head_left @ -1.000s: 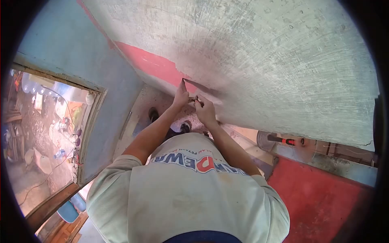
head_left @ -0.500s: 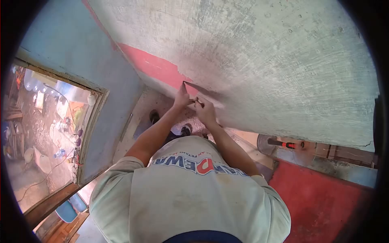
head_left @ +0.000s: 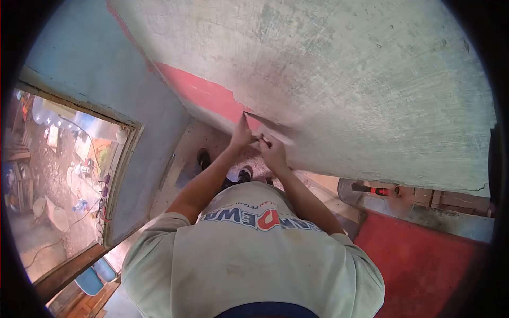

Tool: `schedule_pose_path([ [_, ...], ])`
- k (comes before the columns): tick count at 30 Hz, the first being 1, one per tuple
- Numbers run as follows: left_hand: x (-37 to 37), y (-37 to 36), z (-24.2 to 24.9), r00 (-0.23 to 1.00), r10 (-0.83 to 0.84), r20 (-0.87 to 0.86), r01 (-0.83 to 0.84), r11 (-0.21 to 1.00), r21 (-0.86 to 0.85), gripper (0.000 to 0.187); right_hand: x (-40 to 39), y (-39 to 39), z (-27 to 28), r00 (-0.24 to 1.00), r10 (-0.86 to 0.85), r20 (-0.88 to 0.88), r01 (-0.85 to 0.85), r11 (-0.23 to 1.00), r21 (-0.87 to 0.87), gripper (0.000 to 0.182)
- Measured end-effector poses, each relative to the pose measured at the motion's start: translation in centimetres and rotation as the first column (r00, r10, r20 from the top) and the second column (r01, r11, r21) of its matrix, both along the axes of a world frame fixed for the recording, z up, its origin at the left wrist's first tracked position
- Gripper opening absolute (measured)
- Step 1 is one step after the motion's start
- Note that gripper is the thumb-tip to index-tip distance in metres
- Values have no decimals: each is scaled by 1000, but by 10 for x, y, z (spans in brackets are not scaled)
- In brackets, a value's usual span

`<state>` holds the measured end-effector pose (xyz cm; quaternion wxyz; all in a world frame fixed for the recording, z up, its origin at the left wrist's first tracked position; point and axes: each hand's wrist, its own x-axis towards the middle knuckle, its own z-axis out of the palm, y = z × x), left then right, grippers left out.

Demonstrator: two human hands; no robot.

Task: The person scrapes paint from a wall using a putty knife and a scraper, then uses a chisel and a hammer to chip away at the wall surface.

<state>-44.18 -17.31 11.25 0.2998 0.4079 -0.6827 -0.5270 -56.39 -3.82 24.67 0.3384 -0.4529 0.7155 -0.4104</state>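
Observation:
My left hand [head_left: 242, 134] is against the lower part of the pale, scuffed wall [head_left: 360, 100], with a finger pointing up to the dark edge of a scraper [head_left: 248, 114]. Close beside it on the right, my right hand [head_left: 273, 153] is closed, and a dark handle end shows between its fingers. Both hands appear to grip the same scraper, though much of it is hidden. The dark edge lies at the right end of a strip of pink paint [head_left: 199, 91]. A dark shadow stretches to the right from it.
A blue wall [head_left: 154, 106] meets the pale wall at the left. Beyond it, an opening [head_left: 119, 180] shows a cluttered yard. A tool with a black and red handle [head_left: 377, 191] lies at the right, above a red surface [head_left: 419, 259]. My feet [head_left: 245, 174] stand close below my hands.
Both hands and the dark tool edge have shifted slightly down and to the right along the wall. The pink strip looks much the same.

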Motion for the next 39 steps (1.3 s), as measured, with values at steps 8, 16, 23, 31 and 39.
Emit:
schedule_pose_path([
  [8, 1, 0, -9, 926, 97, -365, 21, 952, 306, 72, 13, -20, -37, 981, 23, -192, -24, 1000, -2, 37],
  [16, -17, 17, -30, 987, 156, -36, -158, 986, -46, 91, 9, 5, 8, 999, 5, -36, -4, 1000, 9, 29],
  [23, -1, -5, -5, 966, 53, -253, -1, 980, 201, 99, 12, -20, -24, 1000, -14, -24, 14, 1000, 4, 31],
  [31, -38, 56, 66, 982, 139, -125, -122, 984, 133, 84, -24, 41, 16, 995, 8, -99, -16, 997, -78, 43],
  [39, -38, 55, 71, 924, 232, -304, -114, 926, 360, 87, -21, 30, 28, 995, -3, 101, 0, 1000, 25, 40],
])
